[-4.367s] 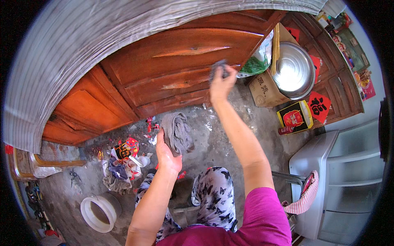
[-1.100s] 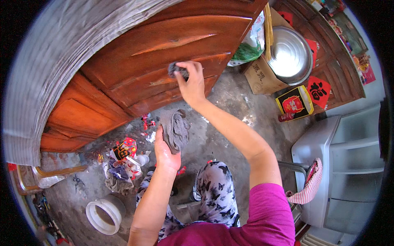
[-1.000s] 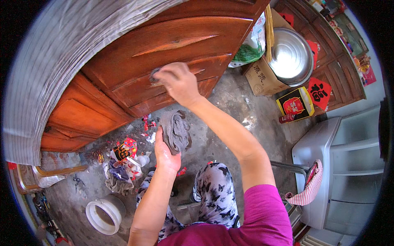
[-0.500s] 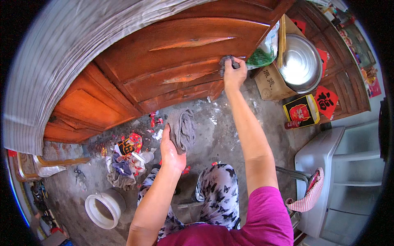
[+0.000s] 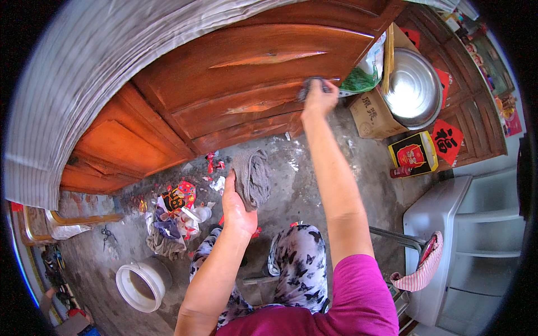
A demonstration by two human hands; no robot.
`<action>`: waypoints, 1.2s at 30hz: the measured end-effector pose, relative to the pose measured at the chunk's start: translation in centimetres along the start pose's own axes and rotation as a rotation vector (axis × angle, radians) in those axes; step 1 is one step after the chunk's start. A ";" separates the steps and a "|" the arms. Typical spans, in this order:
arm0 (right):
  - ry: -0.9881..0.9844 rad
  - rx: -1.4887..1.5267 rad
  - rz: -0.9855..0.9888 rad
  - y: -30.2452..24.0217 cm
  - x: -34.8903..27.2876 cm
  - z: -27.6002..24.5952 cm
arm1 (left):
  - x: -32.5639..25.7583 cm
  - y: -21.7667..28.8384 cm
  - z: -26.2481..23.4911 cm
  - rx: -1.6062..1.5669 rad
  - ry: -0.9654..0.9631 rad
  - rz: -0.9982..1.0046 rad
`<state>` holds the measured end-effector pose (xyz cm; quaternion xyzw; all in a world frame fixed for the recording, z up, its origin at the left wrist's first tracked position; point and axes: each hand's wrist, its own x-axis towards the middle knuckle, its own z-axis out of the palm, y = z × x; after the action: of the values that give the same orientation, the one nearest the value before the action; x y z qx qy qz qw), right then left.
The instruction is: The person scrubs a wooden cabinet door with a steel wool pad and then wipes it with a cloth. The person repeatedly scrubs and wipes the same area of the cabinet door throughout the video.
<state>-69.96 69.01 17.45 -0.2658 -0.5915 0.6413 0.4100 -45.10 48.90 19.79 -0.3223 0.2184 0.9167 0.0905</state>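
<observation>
Wooden door (image 5: 224,84), two hands, two rags.

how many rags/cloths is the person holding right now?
2. A grey rag hangs from the left hand over the floor; a dark cloth is pressed to the wooden door by the right hand. More fabric may lie in the floor clutter.

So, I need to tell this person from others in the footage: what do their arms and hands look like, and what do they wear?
Both forearms are bare, with no gloves on the left hand or right hand. A magenta short sleeve covers the right upper arm. No watch, ring or bracelet can be seen.
</observation>
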 end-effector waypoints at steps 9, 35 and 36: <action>-0.035 -0.055 -0.054 2.7 -2.4 0.4 | -0.3 0.1 0.5 -0.024 -0.026 -0.028; 0.074 -0.024 0.020 5.7 0.9 -1.7 | -1.2 0.3 1.1 0.054 0.017 -0.034; -0.018 -0.074 0.088 6.3 0.2 -2.8 | -1.3 0.5 1.1 0.062 0.026 -0.038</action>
<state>-69.11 70.89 10.85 -0.3009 -0.6061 0.6389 0.3660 -44.85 48.97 21.58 -0.3352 0.2418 0.9033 0.1149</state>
